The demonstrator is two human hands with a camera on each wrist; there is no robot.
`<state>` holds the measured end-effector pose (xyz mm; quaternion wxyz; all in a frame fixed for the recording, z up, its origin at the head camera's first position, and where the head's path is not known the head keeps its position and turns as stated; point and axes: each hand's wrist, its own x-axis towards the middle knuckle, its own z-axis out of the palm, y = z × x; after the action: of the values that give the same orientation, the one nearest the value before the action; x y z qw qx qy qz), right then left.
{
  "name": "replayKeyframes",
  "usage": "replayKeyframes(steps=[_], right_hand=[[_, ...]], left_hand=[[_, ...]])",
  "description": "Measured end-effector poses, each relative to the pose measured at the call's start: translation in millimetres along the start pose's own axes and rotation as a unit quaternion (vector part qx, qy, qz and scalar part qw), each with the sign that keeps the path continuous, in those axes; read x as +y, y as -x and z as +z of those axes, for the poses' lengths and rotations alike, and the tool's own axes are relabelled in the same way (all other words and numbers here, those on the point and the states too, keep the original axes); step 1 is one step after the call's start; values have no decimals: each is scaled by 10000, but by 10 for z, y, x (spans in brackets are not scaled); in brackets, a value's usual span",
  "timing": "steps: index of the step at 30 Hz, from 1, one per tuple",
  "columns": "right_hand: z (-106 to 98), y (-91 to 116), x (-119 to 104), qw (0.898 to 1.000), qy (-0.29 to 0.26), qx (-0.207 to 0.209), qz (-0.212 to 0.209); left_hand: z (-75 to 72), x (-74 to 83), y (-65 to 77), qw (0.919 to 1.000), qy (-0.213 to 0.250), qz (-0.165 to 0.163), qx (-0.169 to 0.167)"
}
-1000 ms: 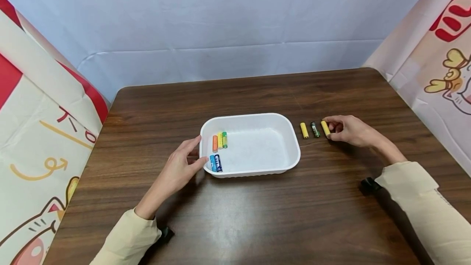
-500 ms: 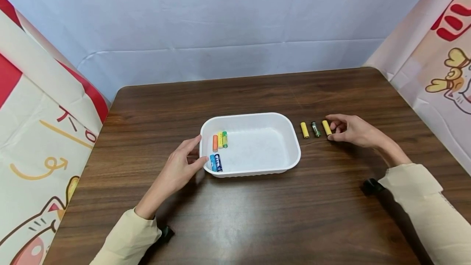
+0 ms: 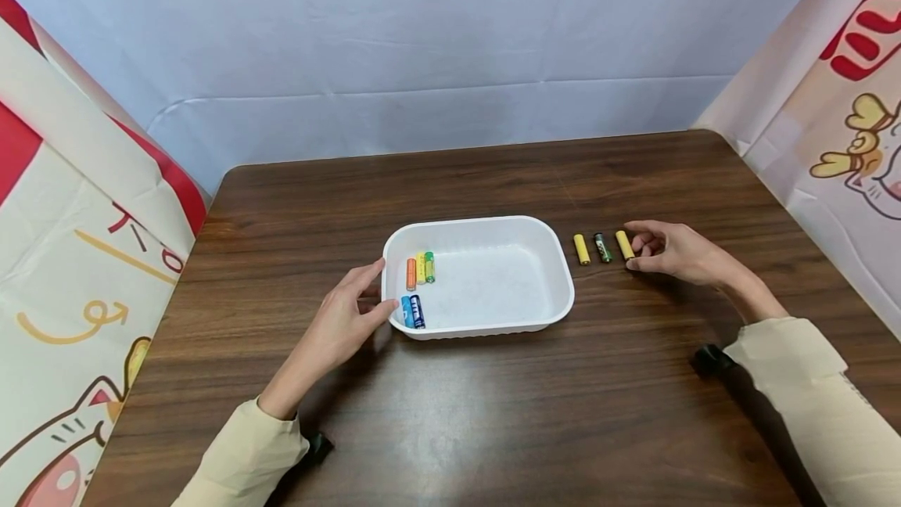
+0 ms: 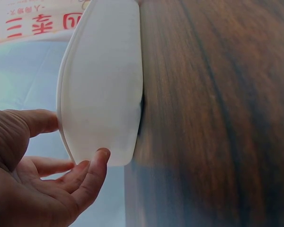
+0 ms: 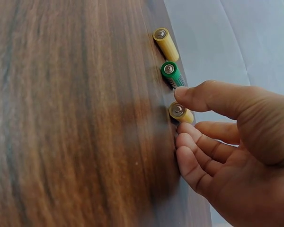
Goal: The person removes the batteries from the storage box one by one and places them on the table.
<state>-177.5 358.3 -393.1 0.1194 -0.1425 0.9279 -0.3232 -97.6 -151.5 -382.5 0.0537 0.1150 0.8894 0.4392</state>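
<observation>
In the head view a white plastic tray (image 3: 493, 330) stands on the wooden table, with several small batteries at its left end. My left hand (image 3: 345, 315) holds this end, thumb and index finger at the rim; the left wrist view shows other fingers along the outer wall. To the right of the tray, a yellow battery (image 3: 581, 249), a dark green battery (image 3: 603, 247) and another yellow battery (image 3: 624, 245) lie in a row. My right hand (image 3: 669, 251) pinches the last one loosely, thumb by its near end and index finger by its far end.
In the tray, an orange battery (image 3: 411, 274), a yellow battery (image 3: 421, 267) and a green battery (image 3: 430, 267) lie side by side; a light blue battery (image 3: 407, 311) and a dark blue battery (image 3: 418, 311) lie nearer. A pale cloth backdrop (image 3: 450, 53) rises behind the table (image 3: 450, 421).
My right hand has shifted slightly right together with the rightmost yellow battery, widening its gap to the green one. My left hand and the tray have stayed in place.
</observation>
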Motion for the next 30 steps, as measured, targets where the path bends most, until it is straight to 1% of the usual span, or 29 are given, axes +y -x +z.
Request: replayKeyframes(steps=[12, 18, 22, 24, 26, 28, 30], right_hand=[[-6, 48, 8, 9998, -83, 64, -156], [-17, 74, -2, 9997, -216, -20, -106], [-16, 79, 4, 9998, -202, 18, -88], [-20, 89, -6, 9999, -119, 107, -62], [-30, 113, -50, 9995, -33, 289, -114], [-39, 137, -146, 9982, 3, 569, -164], [-43, 144, -300, 9957, -42, 876, -294]], left_hand=[[-3, 6, -1, 10000, 55, 7, 9], [-5, -4, 4, 10000, 51, 41, 15], [-6, -7, 2, 10000, 39, 10, 18], [-5, -6, 2, 10000, 48, 7, 12], [-1, -4, 0, 10000, 45, -17, 4], [1, -2, 0, 10000, 38, -27, -2], [1, 0, 2, 10000, 43, -28, 6]])
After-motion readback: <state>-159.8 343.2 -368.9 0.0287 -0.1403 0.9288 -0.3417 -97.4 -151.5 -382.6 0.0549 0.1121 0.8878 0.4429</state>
